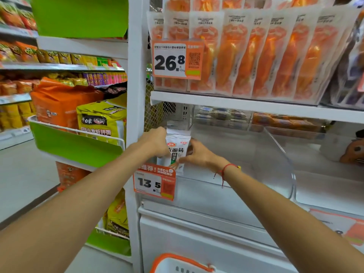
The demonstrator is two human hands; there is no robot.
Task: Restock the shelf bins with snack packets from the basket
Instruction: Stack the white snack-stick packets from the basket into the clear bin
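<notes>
Head view: both hands are up at the far-left corner of a clear plastic shelf bin [275,152], working a white snack packet [177,148]. Packet stands upright, long axis vertical, pressed vs the bin's left end right by the white shelf upright [136,95]. Left hand [155,142] has fingers curled on the packet's left edge near the top; right hand [197,154] pinches its right edge lower down, thumb toward the front face. So both hands are gripping the pkt, one per side, about equally near. The open room of the bin lies to the right of the grip, and that's the way any further pkts would need to go; I'd judge this one just needs seating square to the end wall.

Materials: pkt is glossy printed film w/ green and black lettering, thin, flat, probably crinkly and apt to slump w/o support. Bin is rigid transparent plastic w/ a curved front lip, smooth. Orange price tag [154,183] reading 13.5 clips to the bin front just below the hands. Orange-rimmed white basket [181,263] sits at the bottom edge, contents not visible.
</notes>
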